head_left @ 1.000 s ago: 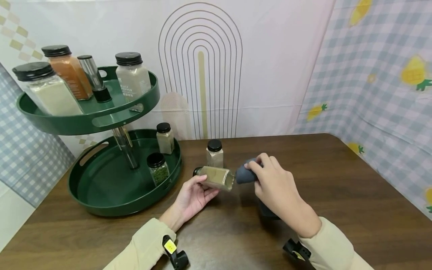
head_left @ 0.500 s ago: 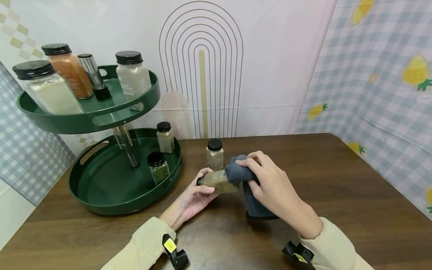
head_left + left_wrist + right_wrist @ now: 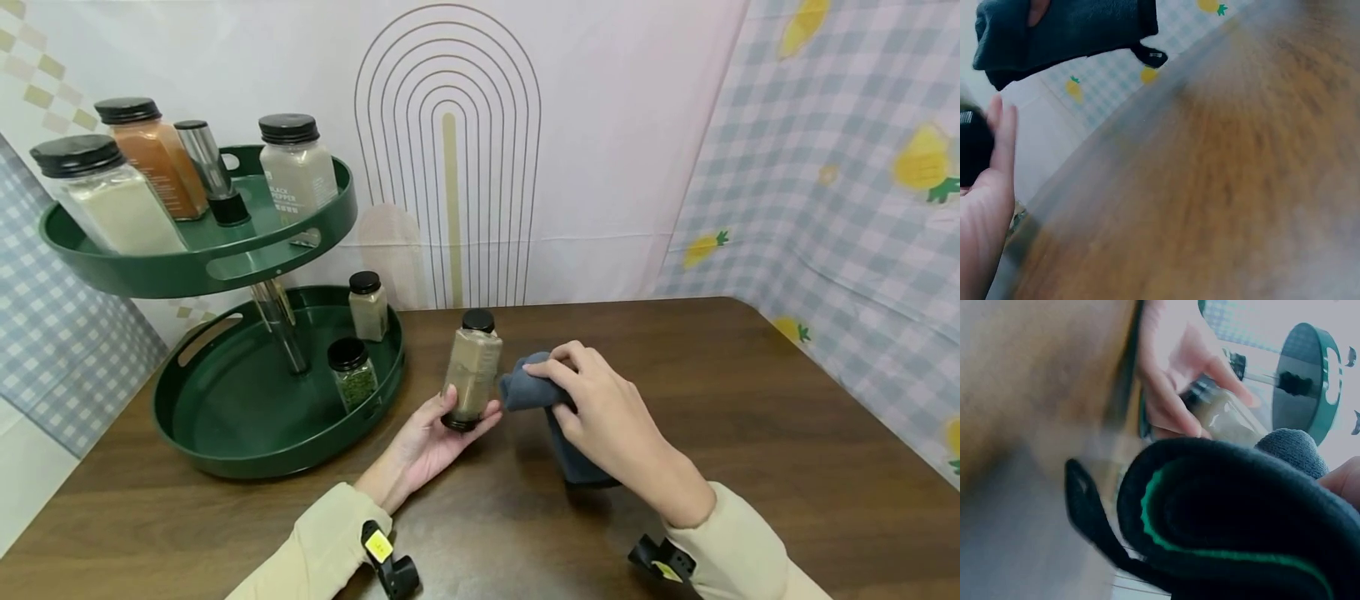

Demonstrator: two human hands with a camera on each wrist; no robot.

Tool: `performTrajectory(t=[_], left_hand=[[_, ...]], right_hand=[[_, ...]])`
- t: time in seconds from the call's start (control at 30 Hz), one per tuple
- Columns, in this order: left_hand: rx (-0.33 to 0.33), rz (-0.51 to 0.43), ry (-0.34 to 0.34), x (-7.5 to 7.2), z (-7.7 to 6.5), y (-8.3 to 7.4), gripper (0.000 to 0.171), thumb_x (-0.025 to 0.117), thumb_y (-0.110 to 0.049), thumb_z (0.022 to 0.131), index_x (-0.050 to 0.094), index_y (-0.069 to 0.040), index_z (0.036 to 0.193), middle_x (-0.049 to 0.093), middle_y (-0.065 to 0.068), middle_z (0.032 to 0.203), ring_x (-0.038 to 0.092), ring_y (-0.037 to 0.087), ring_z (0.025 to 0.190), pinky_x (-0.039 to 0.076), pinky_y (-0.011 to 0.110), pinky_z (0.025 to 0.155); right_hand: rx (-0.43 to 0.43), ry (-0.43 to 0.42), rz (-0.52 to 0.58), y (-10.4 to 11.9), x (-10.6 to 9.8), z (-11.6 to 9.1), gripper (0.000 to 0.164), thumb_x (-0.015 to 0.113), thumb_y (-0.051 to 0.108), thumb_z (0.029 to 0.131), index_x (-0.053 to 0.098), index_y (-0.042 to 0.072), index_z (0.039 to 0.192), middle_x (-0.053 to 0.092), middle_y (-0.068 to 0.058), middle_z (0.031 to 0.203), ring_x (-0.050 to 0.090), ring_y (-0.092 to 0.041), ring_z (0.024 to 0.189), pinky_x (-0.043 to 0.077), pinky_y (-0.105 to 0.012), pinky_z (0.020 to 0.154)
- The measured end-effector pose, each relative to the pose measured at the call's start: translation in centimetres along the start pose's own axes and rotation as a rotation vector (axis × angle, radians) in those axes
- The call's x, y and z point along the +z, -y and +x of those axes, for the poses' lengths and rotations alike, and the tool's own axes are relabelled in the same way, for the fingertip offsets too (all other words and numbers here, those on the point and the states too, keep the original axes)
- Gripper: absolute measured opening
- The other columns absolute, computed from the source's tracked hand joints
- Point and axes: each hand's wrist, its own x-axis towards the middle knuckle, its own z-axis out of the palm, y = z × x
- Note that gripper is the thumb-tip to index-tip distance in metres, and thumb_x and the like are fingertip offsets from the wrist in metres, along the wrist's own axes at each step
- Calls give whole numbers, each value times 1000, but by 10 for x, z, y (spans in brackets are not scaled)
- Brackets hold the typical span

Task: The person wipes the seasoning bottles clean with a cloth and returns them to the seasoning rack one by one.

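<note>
My left hand (image 3: pixel 431 442) holds a glass spice jar (image 3: pixel 472 379) of greenish-brown powder, upside down with its black lid low between thumb and fingers. In the left wrist view only that black lid (image 3: pixel 974 147) shows clearly. To the right, my right hand (image 3: pixel 611 412) grips a folded blue-grey cloth (image 3: pixel 534 385), whose rolled end sits close beside the jar. A green-edged fold of the cloth (image 3: pixel 1241 506) fills much of the right wrist view. Directly behind the held jar stands another jar, mostly hidden, with its black cap (image 3: pixel 477 320) showing.
At left stands a two-tier green stand. Its upper tray (image 3: pixel 150 275) bears several larger jars and a metal cylinder (image 3: pixel 212 171). The lower tray (image 3: pixel 255 471) holds a jar of green flakes (image 3: pixel 355 382) and a pale jar (image 3: pixel 368 310). A brown wooden table (image 3: pixel 750 400) extends right.
The jar has gone from lying sideways to upside-down upright in my left hand. The cloth reached over the jar's base half a second ago and now sits just right of it.
</note>
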Motion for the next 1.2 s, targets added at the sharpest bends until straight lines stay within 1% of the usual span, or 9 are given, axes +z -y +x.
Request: performTrajectory(t=[0.13,0.33,0.43,0.53,0.6,0.7,0.8,0.97,1.2], left_hand=[[-47,123,53,2,0,1,58,61,-18,90,29,-3,135,55,13,116,62,24,103,42,36,101],[-47,357,-38,5,1,5,64,62,0,84,28,-15,137,57,9,113,64,19,98,46,37,95],[-45,488,-10,6,1,6,74,61,9,80,27,-18,140,54,10,115,62,20,98,47,39,93],[-43,617,29,6,2,8,77,65,11,77,31,-18,140,53,14,118,61,23,99,47,39,93],[-32,711,57,8,3,9,79,68,11,74,35,-18,140,51,11,128,55,20,109,42,39,99],[-12,830,71,9,3,11,78,74,7,71,41,-19,138,46,3,138,43,14,123,30,39,108],[-17,886,59,10,3,12,78,76,4,70,43,-20,137,44,-2,141,37,13,128,23,38,111],[-54,881,44,9,3,11,75,75,3,71,42,-17,136,50,2,133,47,16,116,34,34,103],[-63,883,26,7,2,12,70,76,1,71,44,-12,132,54,2,124,47,15,113,34,33,101]], right_hand=[[30,-36,18,0,1,-1,44,67,-2,75,64,17,114,55,-5,109,56,-23,97,51,-41,67],[30,-174,84,0,-7,-1,45,67,-5,76,63,13,117,56,-7,108,57,-23,94,51,-41,71],[-52,-230,140,1,-8,0,48,67,-8,74,62,13,117,56,-7,109,57,-21,95,51,-38,74],[-166,-242,202,4,-8,1,48,67,-8,74,63,13,117,55,-8,111,57,-20,98,51,-36,78],[-239,-209,192,6,-7,0,48,67,-7,73,64,14,116,56,-8,112,56,-20,99,52,-36,78],[-305,-141,111,10,-4,-1,48,69,-4,71,66,18,113,56,-8,111,55,-20,98,54,-36,70],[-318,-101,27,12,-3,-3,49,70,-5,68,68,22,109,56,-6,107,54,-21,95,53,-35,60],[-268,-92,-9,12,-5,-2,46,68,-7,67,70,23,101,56,-5,105,54,-20,92,50,-33,53],[-129,-13,-106,7,-12,0,41,66,-7,69,72,23,97,56,-3,103,52,-20,90,46,-30,49]])
